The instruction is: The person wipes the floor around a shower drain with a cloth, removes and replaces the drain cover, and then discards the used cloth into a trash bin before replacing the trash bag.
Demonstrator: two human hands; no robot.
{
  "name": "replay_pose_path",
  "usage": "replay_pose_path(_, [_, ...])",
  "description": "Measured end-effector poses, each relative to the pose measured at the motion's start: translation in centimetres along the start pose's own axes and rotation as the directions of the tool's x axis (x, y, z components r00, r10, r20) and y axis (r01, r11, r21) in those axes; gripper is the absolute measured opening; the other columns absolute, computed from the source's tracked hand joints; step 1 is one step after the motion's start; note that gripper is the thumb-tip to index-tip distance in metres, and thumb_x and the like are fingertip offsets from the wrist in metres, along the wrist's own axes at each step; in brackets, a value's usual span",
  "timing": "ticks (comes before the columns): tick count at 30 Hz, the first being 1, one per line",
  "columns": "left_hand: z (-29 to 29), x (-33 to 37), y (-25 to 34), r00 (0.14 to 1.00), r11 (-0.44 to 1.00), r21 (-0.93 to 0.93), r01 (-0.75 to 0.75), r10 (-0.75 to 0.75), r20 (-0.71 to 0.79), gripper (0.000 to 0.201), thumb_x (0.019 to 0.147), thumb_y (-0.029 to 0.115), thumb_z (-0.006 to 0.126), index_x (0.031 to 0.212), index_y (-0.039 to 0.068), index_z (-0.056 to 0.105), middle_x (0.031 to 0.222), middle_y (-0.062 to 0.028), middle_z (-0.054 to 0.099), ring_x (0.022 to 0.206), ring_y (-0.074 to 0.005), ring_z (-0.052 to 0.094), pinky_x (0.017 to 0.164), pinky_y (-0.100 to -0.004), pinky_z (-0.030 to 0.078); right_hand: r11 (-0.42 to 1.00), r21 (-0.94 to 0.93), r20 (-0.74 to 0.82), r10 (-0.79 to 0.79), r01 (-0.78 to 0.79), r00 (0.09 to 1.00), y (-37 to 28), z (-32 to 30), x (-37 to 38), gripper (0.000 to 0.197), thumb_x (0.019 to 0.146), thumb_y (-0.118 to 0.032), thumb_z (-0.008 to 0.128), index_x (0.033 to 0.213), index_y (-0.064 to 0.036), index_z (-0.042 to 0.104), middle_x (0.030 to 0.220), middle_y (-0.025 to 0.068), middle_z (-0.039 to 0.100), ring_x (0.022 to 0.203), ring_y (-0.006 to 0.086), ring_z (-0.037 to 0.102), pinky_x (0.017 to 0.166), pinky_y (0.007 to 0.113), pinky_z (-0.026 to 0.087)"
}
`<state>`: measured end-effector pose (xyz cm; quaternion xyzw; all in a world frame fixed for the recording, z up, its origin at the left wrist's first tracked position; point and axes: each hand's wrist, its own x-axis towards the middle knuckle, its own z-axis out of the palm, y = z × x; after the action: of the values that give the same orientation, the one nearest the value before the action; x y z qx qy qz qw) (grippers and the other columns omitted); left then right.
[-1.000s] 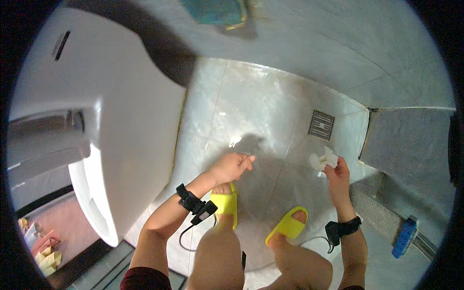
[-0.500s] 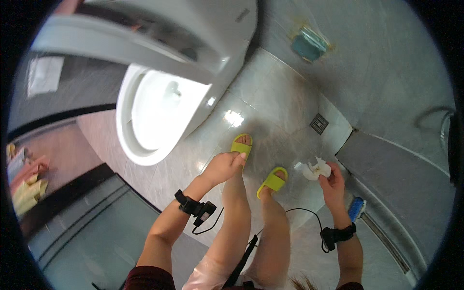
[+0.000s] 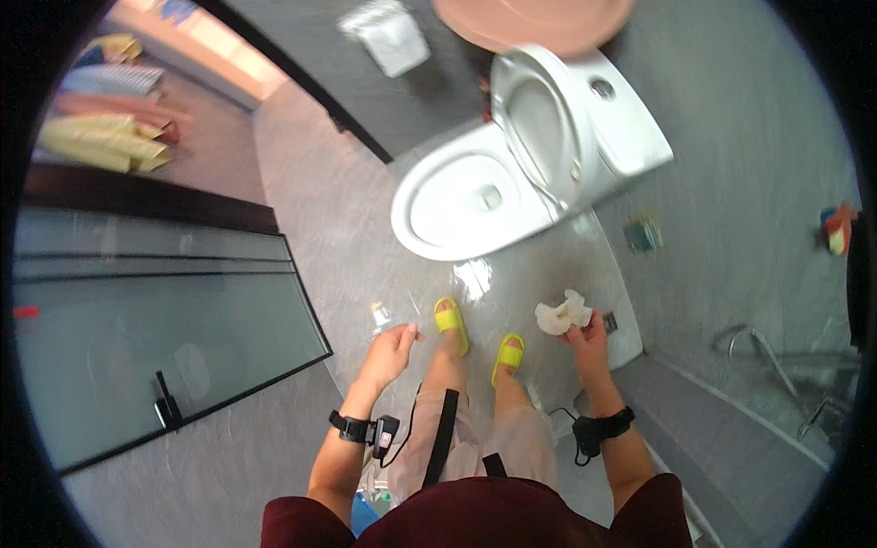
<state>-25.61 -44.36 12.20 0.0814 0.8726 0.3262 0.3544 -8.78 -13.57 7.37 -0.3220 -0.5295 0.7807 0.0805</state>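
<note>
My right hand (image 3: pixel 589 349) pinches a crumpled white tissue (image 3: pixel 564 315) between thumb and fingers, held out above the grey tiled floor. On the left, my left hand (image 3: pixel 391 354) is closed, its fingers curled in with nothing visible in them. Just beyond that hand, a small clear bottle-like item (image 3: pixel 381 316) shows near the floor, partly hidden by the fingers. Ahead stands a white toilet (image 3: pixel 429 205) with its lid (image 3: pixel 544 119) raised against the tank. Neither hand touches it.
A glass door (image 3: pixel 164 338) with a black frame stands at left. Folded clothes (image 3: pixel 110 128) lie beyond the doorway. A tissue pack (image 3: pixel 393 41) hangs on the wall, near a pink basin (image 3: pixel 534 18). A floor drain (image 3: pixel 610 321) lies beyond my right hand; a hose (image 3: pixel 767 356) is at right.
My view has swung, so the whole toilet and its raised lid now show. My right hand still holds the tissue. My left hand is now farther from my leg, out to the left.
</note>
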Motion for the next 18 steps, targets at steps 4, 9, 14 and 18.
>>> replay_pose_path(4, [-4.8, -4.1, -2.4, 0.979, 0.980, -0.151, 0.131, -0.152, -0.135, 0.042, 0.098, 0.038, 0.042, 0.092, 0.005, 0.067, 0.063, -0.0100, 0.059, 0.051, -0.0175, 0.057, 0.056, -0.0343, 0.046, 0.999, -0.024, 0.120, -0.031, 0.034, 0.992, -0.8, 7.0, 1.9, 0.030, 0.088, 0.002, 0.051, 0.117, 0.0009, 0.043, 0.115, 0.0104, 0.054, 0.102, 0.0189, 0.057, 0.085, 0.035, 0.053])
replay_pose_path(9, [-9.4, -4.9, -9.0, 0.951, 0.970, -0.227, 0.091, -0.152, -0.268, 0.040, 0.098, 0.036, 0.044, 0.092, 0.004, 0.067, 0.055, -0.0026, 0.052, 0.049, -0.0110, 0.050, 0.050, -0.0290, 0.042, 0.981, -0.142, 0.174, -0.109, 0.134, 0.979, -1.5, 17.1, 5.1, 0.028, 0.087, 0.003, 0.052, 0.114, 0.0001, 0.046, 0.109, 0.0077, 0.058, 0.096, 0.0129, 0.058, 0.079, 0.026, 0.049])
replay_pose_path(14, [-17.8, -4.3, -13.0, 0.905, 0.957, -0.291, -0.007, -0.118, -0.409, 0.037, 0.098, 0.032, 0.043, 0.094, 0.003, 0.066, 0.061, -0.0052, 0.057, 0.051, -0.0109, 0.051, 0.051, -0.0292, 0.043, 0.949, -0.260, 0.228, -0.119, 0.178, 0.967, -1.5, 28.0, 9.9, 0.024, 0.086, 0.003, 0.055, 0.109, 0.0000, 0.050, 0.105, 0.0060, 0.061, 0.090, 0.0094, 0.059, 0.079, 0.023, 0.046])
replay_pose_path(18, [-24.2, -2.9, -15.8, 0.889, 0.966, -0.257, -0.029, -0.093, -0.448, 0.038, 0.097, 0.034, 0.043, 0.094, 0.005, 0.067, 0.057, -0.0078, 0.055, 0.050, -0.0165, 0.053, 0.053, -0.0319, 0.044, 0.948, -0.230, 0.244, -0.161, 0.218, 0.956, -2.5, 37.3, 12.6, 0.022, 0.087, 0.001, 0.056, 0.108, 0.0005, 0.052, 0.103, 0.0068, 0.063, 0.090, 0.0109, 0.059, 0.080, 0.024, 0.046])
